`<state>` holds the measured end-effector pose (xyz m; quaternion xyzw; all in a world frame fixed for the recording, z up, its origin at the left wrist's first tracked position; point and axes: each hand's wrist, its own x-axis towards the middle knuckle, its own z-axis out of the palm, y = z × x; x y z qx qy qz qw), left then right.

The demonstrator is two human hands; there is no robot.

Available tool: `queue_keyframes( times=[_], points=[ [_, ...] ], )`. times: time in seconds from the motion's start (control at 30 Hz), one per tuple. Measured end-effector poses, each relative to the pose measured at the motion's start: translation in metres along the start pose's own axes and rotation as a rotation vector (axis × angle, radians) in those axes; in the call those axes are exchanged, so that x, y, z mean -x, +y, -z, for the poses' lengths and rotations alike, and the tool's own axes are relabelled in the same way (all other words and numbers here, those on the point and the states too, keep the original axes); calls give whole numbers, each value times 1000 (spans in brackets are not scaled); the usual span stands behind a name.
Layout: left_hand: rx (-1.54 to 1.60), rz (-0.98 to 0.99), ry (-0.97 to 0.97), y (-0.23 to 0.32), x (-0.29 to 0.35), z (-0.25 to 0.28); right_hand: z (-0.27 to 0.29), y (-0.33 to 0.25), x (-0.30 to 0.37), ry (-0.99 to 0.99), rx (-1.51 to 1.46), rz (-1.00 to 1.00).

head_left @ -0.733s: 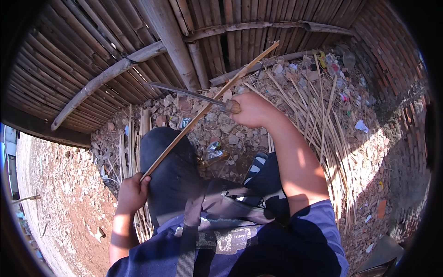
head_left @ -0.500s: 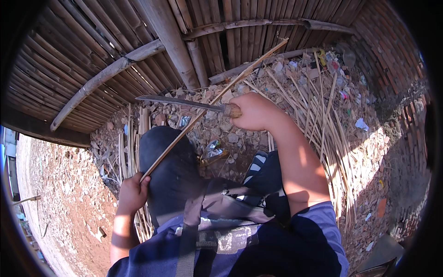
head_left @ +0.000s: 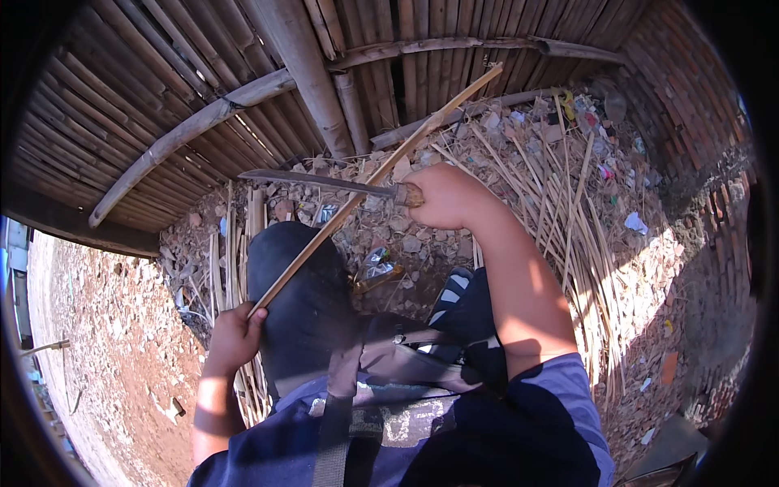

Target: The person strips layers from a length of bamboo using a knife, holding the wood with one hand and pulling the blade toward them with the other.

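My left hand [head_left: 233,337] is closed round the near end of a long bamboo strip [head_left: 389,165], which slants up across my dark-clad knee [head_left: 296,272] toward the far right. In my right hand [head_left: 445,195] is the wooden handle of a long knife [head_left: 324,183]. Its dark blade points left and crosses the strip near the middle; whether the edge bites into it cannot be made out. A thin curl of shaving clings at the strip's far tip.
Split bamboo strips lie in a loose pile [head_left: 580,260] to my right, with more strips [head_left: 235,235] left of my knee. A bamboo-slat wall [head_left: 430,73] stands ahead and a brick wall [head_left: 682,97] at the right. Rubble and litter cover the ground; a plastic wrapper [head_left: 375,266] lies between my legs.
The bamboo strip looks turned a little, showing a broader face, and its far tip has shifted slightly left. Both hands keep almost the same places, still gripping strip and knife.
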<state>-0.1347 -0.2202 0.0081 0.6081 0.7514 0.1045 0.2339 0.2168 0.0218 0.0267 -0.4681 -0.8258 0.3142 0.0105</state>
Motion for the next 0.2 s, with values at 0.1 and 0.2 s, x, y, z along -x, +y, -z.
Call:
queue_keyframes(
  times=[0.1, 0.2],
  points=[
    [15, 22, 27, 4, 0, -2, 7, 18, -1, 119, -151, -60],
    [-17, -17, 37, 7, 0, 0, 0, 17, -1, 161, 62, -69]
  ],
)
